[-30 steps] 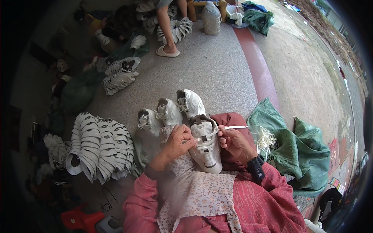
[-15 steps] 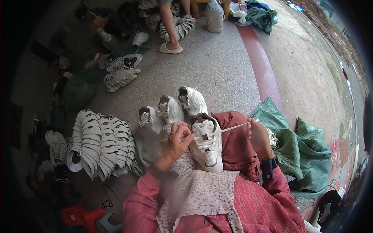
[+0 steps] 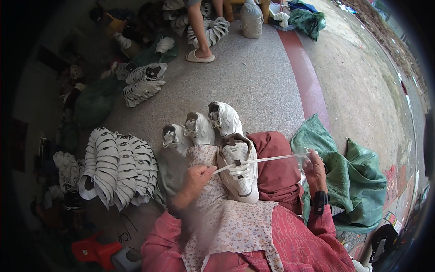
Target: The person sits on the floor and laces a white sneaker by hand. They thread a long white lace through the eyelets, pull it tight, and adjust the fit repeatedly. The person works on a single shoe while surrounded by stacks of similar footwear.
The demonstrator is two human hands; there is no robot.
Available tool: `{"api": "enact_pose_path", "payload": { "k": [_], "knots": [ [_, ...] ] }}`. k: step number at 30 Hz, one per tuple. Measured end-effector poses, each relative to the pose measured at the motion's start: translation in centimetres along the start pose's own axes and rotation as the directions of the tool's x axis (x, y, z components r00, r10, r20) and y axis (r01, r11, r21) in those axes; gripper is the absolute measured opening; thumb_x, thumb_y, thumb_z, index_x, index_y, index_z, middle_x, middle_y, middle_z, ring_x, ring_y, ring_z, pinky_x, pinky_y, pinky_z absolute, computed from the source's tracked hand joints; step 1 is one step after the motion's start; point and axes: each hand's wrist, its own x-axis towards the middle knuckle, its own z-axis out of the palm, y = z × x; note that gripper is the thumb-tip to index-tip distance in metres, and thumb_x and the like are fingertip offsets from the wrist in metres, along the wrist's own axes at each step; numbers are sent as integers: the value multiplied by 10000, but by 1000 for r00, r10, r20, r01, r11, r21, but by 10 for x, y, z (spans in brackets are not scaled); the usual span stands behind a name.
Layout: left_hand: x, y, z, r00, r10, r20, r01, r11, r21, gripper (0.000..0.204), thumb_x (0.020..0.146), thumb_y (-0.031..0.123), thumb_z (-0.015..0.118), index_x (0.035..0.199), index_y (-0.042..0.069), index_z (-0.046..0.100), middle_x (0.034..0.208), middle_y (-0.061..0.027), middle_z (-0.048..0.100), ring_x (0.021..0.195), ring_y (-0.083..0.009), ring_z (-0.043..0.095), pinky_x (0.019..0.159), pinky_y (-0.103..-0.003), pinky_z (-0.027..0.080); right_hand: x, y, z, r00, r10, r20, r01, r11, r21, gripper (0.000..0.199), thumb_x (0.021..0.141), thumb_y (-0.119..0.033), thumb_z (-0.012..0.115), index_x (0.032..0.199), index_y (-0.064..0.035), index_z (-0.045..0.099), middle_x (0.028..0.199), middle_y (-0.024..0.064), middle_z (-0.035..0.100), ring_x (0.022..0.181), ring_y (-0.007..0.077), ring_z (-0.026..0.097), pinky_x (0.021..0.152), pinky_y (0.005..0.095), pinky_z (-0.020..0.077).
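A white sneaker (image 3: 239,179) with a dark lining lies across my lap, its toe toward me and its laces partly threaded. My left hand (image 3: 195,182) is closed in a pinch on one end of the white shoelace (image 3: 274,158), just left of the shoe. Out to the right, my right hand (image 3: 314,170) pinches the other end, and the lace stretches nearly straight above the shoe between both hands. Just beyond my knees, three more white sneakers (image 3: 199,129) stand on the floor, with laces in them.
Stacked white shoe uppers (image 3: 118,165) stand on the left, and more uppers (image 3: 144,86) lie farther off. Green sacks (image 3: 355,181) are heaped at my right. A red stool (image 3: 96,250) is at lower left. Ahead, a person's sandalled foot (image 3: 200,55) stands near a plastic jug (image 3: 251,20).
My right hand has moved farther right, drawing out more lace. My left hand has shifted down and left, away from the shoe, with its lace end now stretched out.
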Motion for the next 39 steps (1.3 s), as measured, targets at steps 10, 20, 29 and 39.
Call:
{"api": "enact_pose_path", "payload": {
  "k": [10, 20, 29, 39],
  "knots": [
    [41, 63, -20, 832, 554, -12, -529, 800, 283, 183, 772, 66, 763, 902, 49, 636, 921, -103, 645, 860, -293, 629, 788, -377, 498, 53, -36, -90, 965, -39, -259, 142, 908, 393, 181, 955, -142, 685, 1110, -50, 665, 970, 40, 705, 832, 146, 664, 775, 315, 573],
    [93, 56, 36, 900, 198, 389, -129, 972, -197, 173, 811, 49, 752, 964, 39, 673, 895, -15, 599, 787, -129, 609, 705, -267, 493, 23, -33, 27, 964, -176, 198, 254, 830, -497, 207, 985, -187, 629, 1109, -45, 715, 685, -90, 511, 528, -14, 377, 451, 184, 269],
    [94, 64, 40, 864, 138, 485, 3, 960, -278, 116, 813, 62, 756, 903, 20, 694, 829, 30, 573, 772, -66, 541, 706, -240, 445, -21, 15, 138, 351, 161, 922, 927, 76, -366, 94, 927, -187, 620, 937, -122, 686, 959, 42, 587, 1012, 232, 554, 939, 403, 348],
    [94, 55, 48, 869, 163, 468, 2, 944, -331, 70, 816, 29, 738, 865, 7, 694, 824, 34, 574, 788, -62, 546, 700, -234, 447, 8, 21, 148, 301, 349, 887, 884, 246, -397, 129, 936, -207, 625, 874, -129, 708, 960, 40, 589, 984, 216, 557, 942, 433, 317]
  ]
}}
